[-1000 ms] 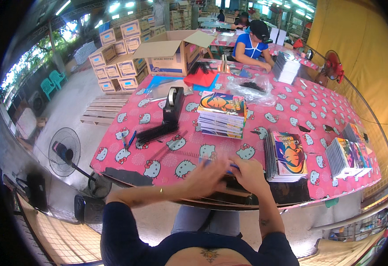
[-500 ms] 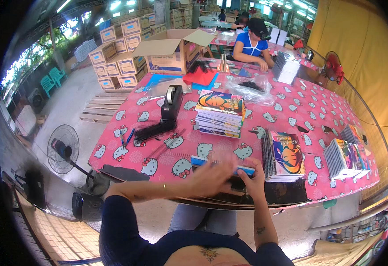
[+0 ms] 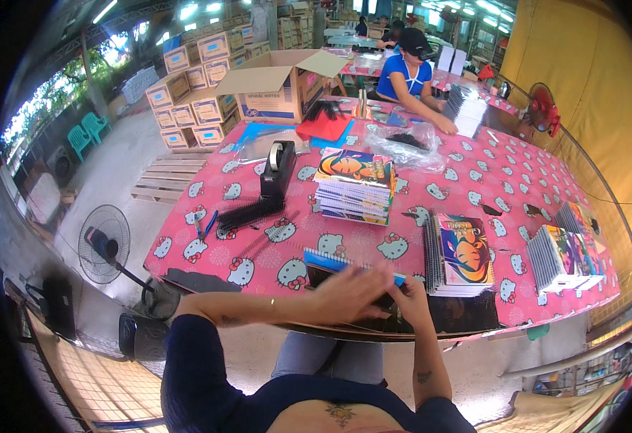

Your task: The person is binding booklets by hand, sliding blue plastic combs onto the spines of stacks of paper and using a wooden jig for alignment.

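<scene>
A notebook with a blue edge (image 3: 323, 261) lies at the near table edge in front of me, partly hidden by my hands. My left hand (image 3: 356, 292) lies across it, fingers stretched out and slightly blurred. At its right end, my right hand (image 3: 411, 302) grips the notebook's edge between thumb and fingers. Beyond it rises a stack of spiral notebooks with colourful covers (image 3: 353, 189). Another spiral notebook stack (image 3: 463, 252) stands just right of my right hand. Loose black spiral coils (image 3: 251, 216) lie to the left, beside a black tape dispenser (image 3: 278, 169).
Blue-handled pliers (image 3: 209, 224) lie at left. A plastic bag of black coils (image 3: 410, 144) and an open carton (image 3: 269, 94) are farther back. More notebooks (image 3: 563, 256) stand at right. Across the table, a person in blue (image 3: 406, 76) reaches toward a white notebook stack (image 3: 464, 112).
My left hand has moved slightly right along the notebook and is less blurred. The right hand keeps its grip. The person across the table has stretched an arm toward the white stack.
</scene>
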`<state>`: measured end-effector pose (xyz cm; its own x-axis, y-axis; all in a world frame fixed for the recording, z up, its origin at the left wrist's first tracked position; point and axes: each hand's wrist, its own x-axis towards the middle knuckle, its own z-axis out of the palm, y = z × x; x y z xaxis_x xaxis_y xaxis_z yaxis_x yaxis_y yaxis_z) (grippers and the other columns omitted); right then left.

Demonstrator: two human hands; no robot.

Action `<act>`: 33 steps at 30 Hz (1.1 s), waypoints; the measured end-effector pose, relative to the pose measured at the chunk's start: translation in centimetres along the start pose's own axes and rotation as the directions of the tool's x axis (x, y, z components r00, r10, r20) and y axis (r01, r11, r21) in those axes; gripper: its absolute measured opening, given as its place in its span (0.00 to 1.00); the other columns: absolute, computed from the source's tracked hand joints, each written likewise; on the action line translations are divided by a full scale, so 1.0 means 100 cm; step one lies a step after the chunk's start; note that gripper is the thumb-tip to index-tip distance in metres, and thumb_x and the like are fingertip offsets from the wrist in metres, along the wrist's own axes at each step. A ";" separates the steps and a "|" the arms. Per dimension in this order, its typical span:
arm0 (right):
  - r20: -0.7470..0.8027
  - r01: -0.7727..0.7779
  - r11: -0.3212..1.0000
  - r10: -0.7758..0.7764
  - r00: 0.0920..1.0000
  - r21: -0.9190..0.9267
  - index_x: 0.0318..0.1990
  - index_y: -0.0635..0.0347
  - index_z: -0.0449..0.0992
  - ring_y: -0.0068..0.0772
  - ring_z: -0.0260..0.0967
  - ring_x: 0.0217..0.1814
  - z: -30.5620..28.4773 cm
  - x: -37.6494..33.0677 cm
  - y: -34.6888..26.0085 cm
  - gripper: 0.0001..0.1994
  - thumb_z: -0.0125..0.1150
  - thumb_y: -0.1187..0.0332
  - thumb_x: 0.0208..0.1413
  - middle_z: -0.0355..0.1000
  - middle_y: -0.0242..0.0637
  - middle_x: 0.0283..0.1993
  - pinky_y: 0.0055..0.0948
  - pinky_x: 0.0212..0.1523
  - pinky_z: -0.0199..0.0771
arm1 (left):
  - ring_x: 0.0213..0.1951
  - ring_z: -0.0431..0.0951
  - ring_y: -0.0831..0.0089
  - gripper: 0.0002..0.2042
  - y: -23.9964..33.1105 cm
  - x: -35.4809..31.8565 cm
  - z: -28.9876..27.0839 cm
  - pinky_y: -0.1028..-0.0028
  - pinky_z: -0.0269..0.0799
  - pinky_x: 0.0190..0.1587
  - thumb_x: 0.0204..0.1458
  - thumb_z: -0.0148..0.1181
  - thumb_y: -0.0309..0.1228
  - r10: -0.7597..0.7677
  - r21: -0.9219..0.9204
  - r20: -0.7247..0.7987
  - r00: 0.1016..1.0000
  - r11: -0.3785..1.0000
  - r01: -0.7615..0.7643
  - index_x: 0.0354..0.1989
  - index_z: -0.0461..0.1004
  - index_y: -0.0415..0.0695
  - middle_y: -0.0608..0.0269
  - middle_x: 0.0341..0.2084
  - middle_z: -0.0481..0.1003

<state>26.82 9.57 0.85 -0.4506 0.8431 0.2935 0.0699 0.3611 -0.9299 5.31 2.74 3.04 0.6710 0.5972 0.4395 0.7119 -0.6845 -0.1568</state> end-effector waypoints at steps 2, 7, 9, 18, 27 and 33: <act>0.013 0.008 1.000 -0.007 1.000 -0.018 0.46 0.66 0.78 0.17 0.66 0.34 -0.002 0.001 -0.010 0.09 0.62 0.72 0.61 0.75 0.28 0.33 0.24 0.36 0.69 | 0.74 0.50 0.55 0.37 -0.024 0.048 -0.031 0.49 0.39 0.72 0.61 0.48 0.53 -0.148 0.117 0.012 0.989 0.982 0.145 0.70 0.57 0.37 0.47 0.71 0.55; 0.030 0.022 1.000 -0.022 0.999 -0.001 0.48 0.65 0.78 0.19 0.68 0.34 -0.001 0.003 -0.005 0.10 0.62 0.71 0.61 0.78 0.35 0.34 0.26 0.36 0.70 | 0.74 0.50 0.55 0.36 0.009 0.015 -0.010 0.48 0.42 0.71 0.61 0.48 0.52 0.022 -0.083 -0.037 0.999 0.996 -0.025 0.70 0.57 0.35 0.46 0.71 0.55; 0.021 0.104 0.994 -0.104 0.994 -0.019 0.49 0.64 0.77 0.23 0.71 0.34 0.004 0.003 -0.004 0.11 0.62 0.72 0.60 0.79 0.41 0.36 0.27 0.37 0.71 | 0.74 0.49 0.56 0.37 -0.005 0.036 -0.019 0.48 0.41 0.72 0.62 0.48 0.53 -0.043 -0.003 0.020 0.999 0.999 0.044 0.70 0.57 0.35 0.46 0.72 0.54; -0.056 -0.055 0.994 0.050 0.997 -0.093 0.48 0.68 0.77 0.25 0.77 0.39 0.003 -0.001 -0.031 0.12 0.64 0.75 0.58 0.80 0.42 0.37 0.27 0.40 0.75 | 0.74 0.51 0.53 0.37 0.001 0.040 -0.028 0.49 0.45 0.71 0.63 0.45 0.53 -0.138 0.122 0.064 0.988 0.984 0.130 0.70 0.56 0.34 0.44 0.72 0.53; -0.044 -0.043 0.999 0.044 0.998 0.031 0.45 0.69 0.80 0.23 0.77 0.41 -0.029 -0.001 -0.034 0.09 0.65 0.75 0.58 0.81 0.39 0.37 0.26 0.46 0.78 | 0.46 0.79 0.59 0.12 -0.016 0.050 -0.032 0.44 0.47 0.70 0.62 0.57 0.38 -0.195 -0.295 -0.119 0.974 0.943 0.153 0.47 0.74 0.45 0.59 0.38 0.78; 0.204 0.063 0.987 -0.033 0.978 -0.145 0.41 0.66 0.80 0.22 0.74 0.41 -0.042 0.019 -0.058 0.06 0.63 0.75 0.59 0.78 0.34 0.36 0.25 0.44 0.75 | 0.39 0.79 0.58 0.08 -0.020 0.048 -0.026 0.47 0.56 0.66 0.62 0.56 0.35 -0.198 -0.298 -0.058 0.978 0.939 0.172 0.40 0.75 0.45 0.58 0.31 0.77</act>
<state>29.29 10.74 7.70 -0.6249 0.7317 0.2724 0.1693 0.4676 -0.8676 6.62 5.89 7.74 0.5033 0.6956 0.5127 0.7224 -0.6642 0.1921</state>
